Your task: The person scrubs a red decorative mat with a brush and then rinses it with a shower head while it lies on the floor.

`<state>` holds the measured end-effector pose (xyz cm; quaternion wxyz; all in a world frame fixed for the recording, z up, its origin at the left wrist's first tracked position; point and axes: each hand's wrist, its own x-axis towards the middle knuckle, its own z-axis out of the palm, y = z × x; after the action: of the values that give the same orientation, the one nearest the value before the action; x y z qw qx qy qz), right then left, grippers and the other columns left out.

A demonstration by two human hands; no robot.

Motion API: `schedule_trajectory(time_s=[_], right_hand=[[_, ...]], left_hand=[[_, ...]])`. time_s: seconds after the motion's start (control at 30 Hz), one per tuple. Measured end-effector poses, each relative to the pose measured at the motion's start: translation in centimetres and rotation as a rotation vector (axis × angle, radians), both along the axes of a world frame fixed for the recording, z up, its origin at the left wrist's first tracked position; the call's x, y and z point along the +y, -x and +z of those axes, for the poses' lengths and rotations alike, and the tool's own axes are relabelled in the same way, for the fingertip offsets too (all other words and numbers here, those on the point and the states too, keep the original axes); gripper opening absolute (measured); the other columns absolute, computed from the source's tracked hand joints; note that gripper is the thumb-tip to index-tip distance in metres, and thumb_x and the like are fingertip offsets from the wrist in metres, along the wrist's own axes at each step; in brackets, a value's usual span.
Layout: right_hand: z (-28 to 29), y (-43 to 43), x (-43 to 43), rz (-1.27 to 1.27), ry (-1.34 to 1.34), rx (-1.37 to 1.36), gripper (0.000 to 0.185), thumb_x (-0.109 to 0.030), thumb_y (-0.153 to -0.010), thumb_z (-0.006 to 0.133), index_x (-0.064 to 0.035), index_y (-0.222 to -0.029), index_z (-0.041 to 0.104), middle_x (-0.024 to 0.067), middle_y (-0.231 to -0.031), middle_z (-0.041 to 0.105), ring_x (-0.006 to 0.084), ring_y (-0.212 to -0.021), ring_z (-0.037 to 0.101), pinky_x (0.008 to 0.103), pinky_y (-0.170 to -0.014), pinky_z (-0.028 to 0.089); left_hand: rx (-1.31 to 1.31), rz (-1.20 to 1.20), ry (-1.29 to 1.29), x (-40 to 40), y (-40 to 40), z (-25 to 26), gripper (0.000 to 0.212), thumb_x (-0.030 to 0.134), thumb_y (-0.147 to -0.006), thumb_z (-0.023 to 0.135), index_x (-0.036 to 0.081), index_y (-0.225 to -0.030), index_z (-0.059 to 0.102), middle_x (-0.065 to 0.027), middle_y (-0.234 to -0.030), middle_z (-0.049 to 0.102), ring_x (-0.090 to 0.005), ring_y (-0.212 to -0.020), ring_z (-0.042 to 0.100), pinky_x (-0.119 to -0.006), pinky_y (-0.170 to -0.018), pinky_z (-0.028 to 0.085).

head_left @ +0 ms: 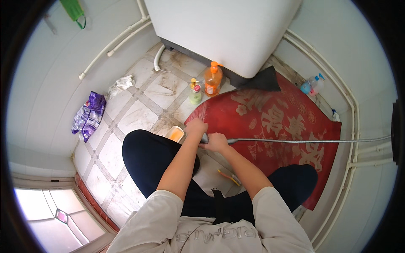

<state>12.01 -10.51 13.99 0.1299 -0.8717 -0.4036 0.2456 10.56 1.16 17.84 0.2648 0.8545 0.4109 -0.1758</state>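
My right hand [215, 142] is closed around the handle of a shower head [205, 138], whose grey end shows between my two hands. From the handle a metal shower hose [284, 141] stretches to the right side of the view. My left hand [196, 127] is curled at the left edge of a red floor mat [234, 110] with pale characters; its fingertips are hidden, so any grip is unclear. Beside my left forearm stands a small white tub [175, 133] with something orange inside. A yellow-handled toothbrush [232, 179] lies on the floor between my knees.
An orange pump bottle [212, 80] and a pale green bottle [195, 93] stand before a white appliance [221, 28]. Purple packaging [90, 114] and a white cloth [122, 84] lie left. Blue and clear pump bottles [311, 86] rest along the right wall's pipes [354, 120].
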Motion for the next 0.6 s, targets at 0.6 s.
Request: schedule_trajectory(time_s=[0.6], right_hand=[[1.1, 0.5, 1.7, -0.101, -0.304, -0.019, 0.047, -0.048, -0.055, 0.067, -0.0045, -0.070, 0.058, 0.0153, -0.065, 0.059, 0.0310, -0.063, 0.059, 0.0386, -0.059, 0.047]], left_hand=[[-0.125, -0.092, -0.193, 1.4, -0.3, 2.8, 0.030, 0.023, -0.070, 0.049, 0.004, -0.089, 0.062, -0.0171, -0.092, 0.060, -0.0310, -0.087, 0.058, -0.040, -0.074, 0.046]])
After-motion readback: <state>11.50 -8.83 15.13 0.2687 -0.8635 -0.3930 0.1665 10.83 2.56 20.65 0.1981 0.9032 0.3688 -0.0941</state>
